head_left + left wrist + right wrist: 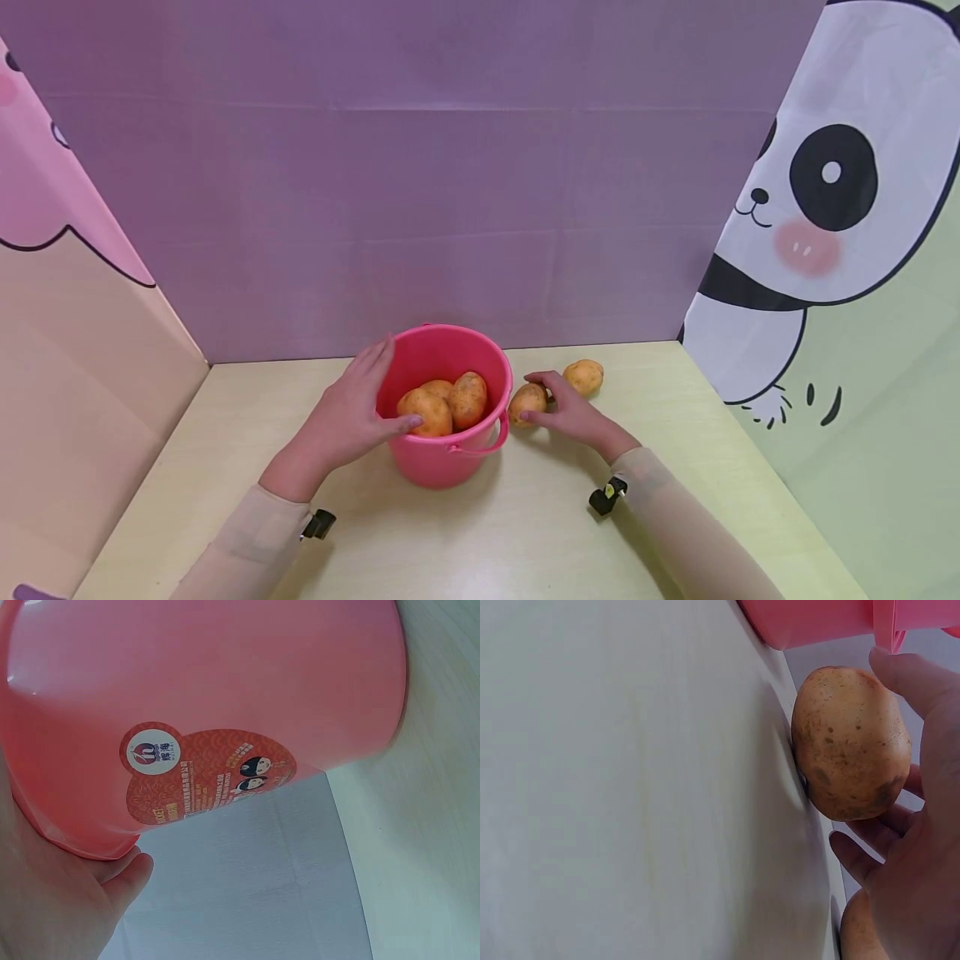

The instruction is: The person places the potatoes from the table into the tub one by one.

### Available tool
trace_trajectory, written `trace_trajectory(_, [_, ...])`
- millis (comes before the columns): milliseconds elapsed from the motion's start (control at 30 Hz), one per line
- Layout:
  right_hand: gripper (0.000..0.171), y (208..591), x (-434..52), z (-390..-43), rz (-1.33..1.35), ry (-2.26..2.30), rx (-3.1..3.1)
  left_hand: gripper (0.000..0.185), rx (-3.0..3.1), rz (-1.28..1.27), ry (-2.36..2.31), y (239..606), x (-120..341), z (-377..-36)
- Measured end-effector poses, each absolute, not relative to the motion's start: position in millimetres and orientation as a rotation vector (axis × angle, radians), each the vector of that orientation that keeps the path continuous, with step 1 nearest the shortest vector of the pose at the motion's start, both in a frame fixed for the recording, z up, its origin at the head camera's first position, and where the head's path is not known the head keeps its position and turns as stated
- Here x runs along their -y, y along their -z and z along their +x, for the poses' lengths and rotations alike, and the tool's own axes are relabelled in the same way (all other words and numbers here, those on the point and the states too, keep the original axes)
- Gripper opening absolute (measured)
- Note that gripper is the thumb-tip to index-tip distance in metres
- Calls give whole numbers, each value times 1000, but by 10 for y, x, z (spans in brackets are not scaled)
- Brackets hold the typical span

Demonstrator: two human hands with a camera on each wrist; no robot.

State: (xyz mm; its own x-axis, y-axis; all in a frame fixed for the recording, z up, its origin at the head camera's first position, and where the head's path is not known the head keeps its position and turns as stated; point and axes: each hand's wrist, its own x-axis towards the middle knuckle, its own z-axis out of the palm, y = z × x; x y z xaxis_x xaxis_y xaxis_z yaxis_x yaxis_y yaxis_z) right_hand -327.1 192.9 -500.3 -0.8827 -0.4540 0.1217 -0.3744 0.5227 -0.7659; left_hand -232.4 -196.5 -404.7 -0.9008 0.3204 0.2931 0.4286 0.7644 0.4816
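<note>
Gripping a potato (526, 402), the right hand (573, 414) curls thumb and fingers (870, 851) round it where it rests on the pale table (525, 517), just beside the pink bucket (442, 454) on its right side. The left hand (348, 412) is placed against the bucket's left wall with fingers extended along the rim and thumb lying across the near rim; the fingers are straight, not clamped. The bucket stands upright on the table and contains three potatoes (442, 402). Its handle (483, 446) hangs down on the near side. A further potato (583, 377) lies on the table just behind the right hand.
</note>
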Motion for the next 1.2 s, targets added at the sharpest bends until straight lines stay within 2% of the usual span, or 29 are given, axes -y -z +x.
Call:
trace_trajectory(467, [66, 5043, -1962, -3309, -755, 1276, -2700, 126, 2765, -583, 828, 4037, 1963, -2323])
trace_trajectory(1200, [57, 4862, -1966, -3249, -787, 1434, -2739, 127, 2776, -577, 832, 4052, 1970, -2319])
